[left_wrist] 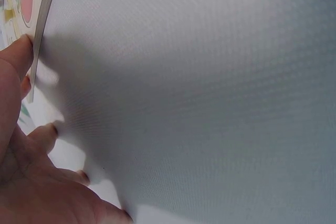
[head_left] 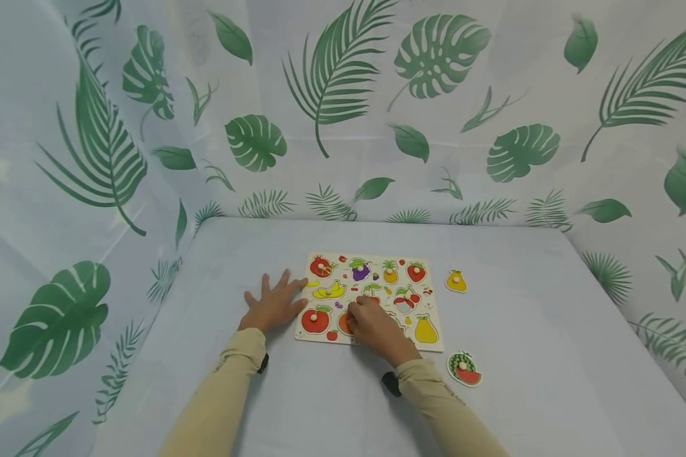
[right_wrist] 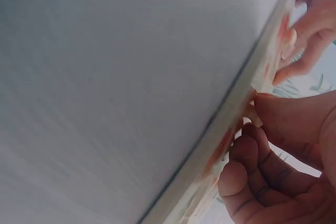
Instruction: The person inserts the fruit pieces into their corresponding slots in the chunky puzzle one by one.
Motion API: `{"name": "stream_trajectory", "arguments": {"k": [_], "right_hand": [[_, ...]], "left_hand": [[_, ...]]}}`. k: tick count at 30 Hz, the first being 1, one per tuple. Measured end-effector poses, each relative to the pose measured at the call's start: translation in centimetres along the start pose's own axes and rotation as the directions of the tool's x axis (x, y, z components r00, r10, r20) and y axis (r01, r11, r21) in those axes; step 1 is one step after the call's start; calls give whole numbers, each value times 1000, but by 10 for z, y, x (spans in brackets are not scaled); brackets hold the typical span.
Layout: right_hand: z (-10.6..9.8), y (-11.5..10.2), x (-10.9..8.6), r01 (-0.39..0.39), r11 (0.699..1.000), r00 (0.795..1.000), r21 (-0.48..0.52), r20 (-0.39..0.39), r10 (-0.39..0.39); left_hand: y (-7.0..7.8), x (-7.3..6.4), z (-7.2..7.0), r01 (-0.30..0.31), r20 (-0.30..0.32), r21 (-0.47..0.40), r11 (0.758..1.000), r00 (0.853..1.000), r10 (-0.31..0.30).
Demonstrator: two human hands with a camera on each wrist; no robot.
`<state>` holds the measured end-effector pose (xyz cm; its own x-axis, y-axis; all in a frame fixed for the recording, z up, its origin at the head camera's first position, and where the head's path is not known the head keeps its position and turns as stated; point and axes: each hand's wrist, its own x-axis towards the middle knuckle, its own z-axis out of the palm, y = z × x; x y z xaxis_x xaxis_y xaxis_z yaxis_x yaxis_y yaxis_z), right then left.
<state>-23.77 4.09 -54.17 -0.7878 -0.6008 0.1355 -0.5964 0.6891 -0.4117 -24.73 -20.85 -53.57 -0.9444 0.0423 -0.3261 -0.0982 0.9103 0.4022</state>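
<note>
A wooden fruit puzzle board (head_left: 301,333) lies on the table, its pieces topped with small round knobs. My left hand (head_left: 271,308) is spread flat at its left edge, with the thumb (left_wrist: 20,53) and index finger touching the board. My right hand (head_left: 377,327) is over the lower middle, where thumb and curled fingers (right_wrist: 244,150) pinch a small knob (right_wrist: 253,115). Under that hand an orange fruit piece (head_left: 344,322) shows in part; the rest is hidden. A red apple piece (head_left: 316,320) and a banana piece (head_left: 329,291) sit left of it.
Off the board's right side lie a yellow pear piece (head_left: 456,281) and, nearer to me, a watermelon piece (head_left: 464,369). A yellow pear picture without a knob (head_left: 425,330) shows at the board's lower right. Leaf-printed cloth (head_left: 349,127) hangs around the table (head_left: 549,317).
</note>
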Motion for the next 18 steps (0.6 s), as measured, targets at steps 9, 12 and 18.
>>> {"name": "stream_trajectory", "arguments": {"k": [9, 12, 18], "right_hand": [[2, 1, -1, 13, 1000, 1000, 9, -4, -13], [1, 0, -2, 21, 1000, 1000, 2, -4, -21], [-2, -1, -10, 51, 999, 998, -9, -32, -52]], "left_hand": [[-1, 1, 1, -2, 2, 4, 1000, 1000, 2], [0, 0, 1, 0, 0, 4, 1000, 1000, 0], [0, 1, 2, 7, 10, 11, 1000, 1000, -7]]}}
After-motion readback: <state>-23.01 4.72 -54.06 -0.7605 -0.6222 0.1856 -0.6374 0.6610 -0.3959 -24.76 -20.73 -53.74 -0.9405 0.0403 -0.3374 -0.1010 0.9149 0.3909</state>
